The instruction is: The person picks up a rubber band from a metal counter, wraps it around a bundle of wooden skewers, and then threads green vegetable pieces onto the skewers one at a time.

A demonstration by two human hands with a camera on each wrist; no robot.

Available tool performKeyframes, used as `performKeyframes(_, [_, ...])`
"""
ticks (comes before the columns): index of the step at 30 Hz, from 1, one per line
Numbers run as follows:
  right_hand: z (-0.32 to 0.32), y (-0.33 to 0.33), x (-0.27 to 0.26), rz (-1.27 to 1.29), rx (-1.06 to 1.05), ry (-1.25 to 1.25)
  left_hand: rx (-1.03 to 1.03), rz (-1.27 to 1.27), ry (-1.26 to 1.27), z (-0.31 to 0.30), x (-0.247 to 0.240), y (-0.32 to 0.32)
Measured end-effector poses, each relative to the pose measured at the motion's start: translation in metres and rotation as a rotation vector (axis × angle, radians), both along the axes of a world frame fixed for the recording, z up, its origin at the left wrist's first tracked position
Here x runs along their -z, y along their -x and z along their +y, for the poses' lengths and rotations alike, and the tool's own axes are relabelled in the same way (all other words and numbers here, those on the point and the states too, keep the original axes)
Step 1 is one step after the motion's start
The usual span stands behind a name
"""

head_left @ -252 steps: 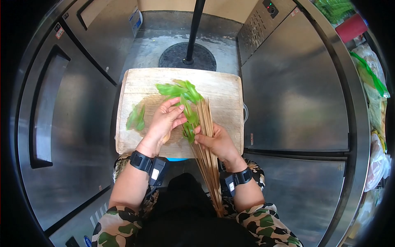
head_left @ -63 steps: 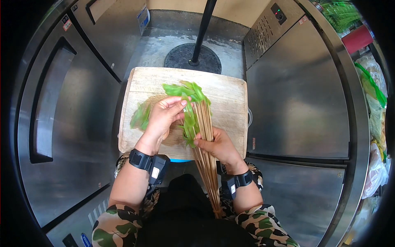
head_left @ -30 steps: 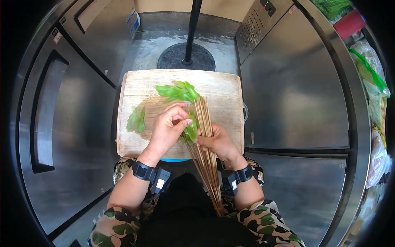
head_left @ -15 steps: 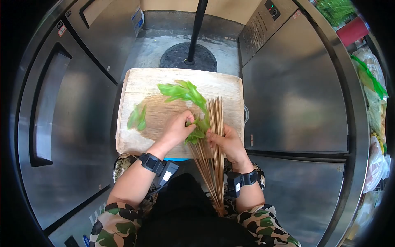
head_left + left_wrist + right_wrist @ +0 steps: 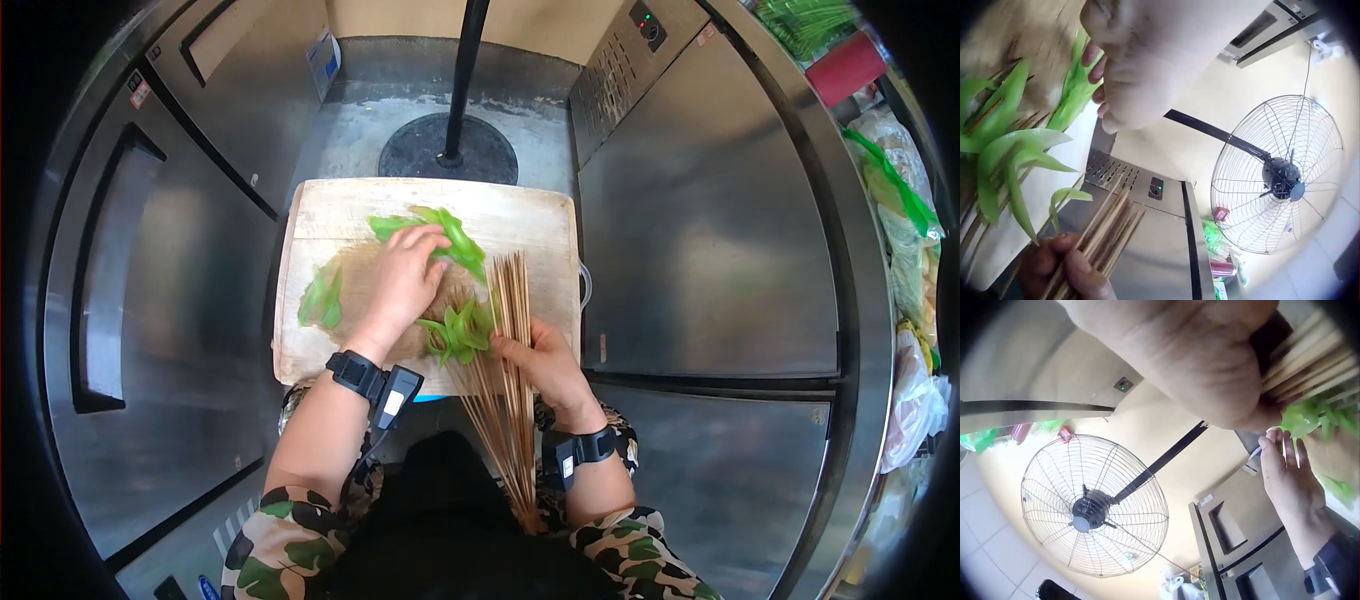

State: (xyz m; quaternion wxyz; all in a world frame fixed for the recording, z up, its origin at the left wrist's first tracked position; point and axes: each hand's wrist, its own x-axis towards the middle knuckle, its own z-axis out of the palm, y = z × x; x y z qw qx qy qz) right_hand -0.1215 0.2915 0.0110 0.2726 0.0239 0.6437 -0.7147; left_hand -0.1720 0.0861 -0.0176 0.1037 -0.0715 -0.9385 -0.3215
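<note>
Over the upper pile of green slices (image 5: 462,240) on the wooden board (image 5: 530,215), my left hand (image 5: 405,280) reaches with relaxed fingers, which the right wrist view shows mostly straight. My right hand (image 5: 550,365) grips a bundle of thin wooden sticks (image 5: 515,300) between thumb and fingers. Left of that bundle, more sticks fan out, with curled green pieces (image 5: 462,332) clustered at their upper ends. The left wrist view shows these green pieces (image 5: 1016,153) close up, beside the sticks (image 5: 1107,231) held by the right hand (image 5: 1085,275).
A small green heap (image 5: 320,298) lies at the board's left. Steel cabinets (image 5: 710,230) flank both sides. Behind the board stands a black pole on a round base (image 5: 448,150). Plastic bags (image 5: 900,210) line the far right. Both wrist views show a caged fan (image 5: 1282,178).
My left hand has moved from the clustered green pieces up to the upper pile, and its pinched fingers have spread. The right hand still holds the sticks.
</note>
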Motion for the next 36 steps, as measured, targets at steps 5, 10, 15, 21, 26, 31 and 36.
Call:
performKeyframes(5, [0.003, 0.001, 0.002, 0.004, -0.018, 0.032, 0.149, -0.047, 0.223, 0.002, 0.008, 0.012])
performKeyframes(10, [0.007, 0.002, 0.0, -0.015, -0.076, 0.033, 0.457, 0.019, 0.408, 0.009, 0.019, 0.044])
performKeyframes(15, [0.009, 0.002, 0.001, -0.033, -0.093, 0.02, 0.476, -0.051, 0.41, 0.009, 0.015, 0.049])
performKeyframes(21, [0.01, -0.001, 0.008, 0.03, -0.066, 0.093, 0.461, -0.124, 0.517, -0.024, 0.012, 0.034])
performKeyframes(26, [0.016, -0.003, 0.006, 0.029, -0.063, 0.148, 0.46, -0.2, 0.443, -0.037, -0.009, 0.022])
performKeyframes(31, [0.015, -0.005, 0.001, 0.022, -0.065, 0.141, 0.323, -0.124, 0.199, -0.034, 0.004, 0.049])
performKeyframes(36, [0.013, -0.001, 0.003, 0.049, -0.089, 0.135, 0.262, -0.062, 0.326, -0.021, 0.028, 0.079])
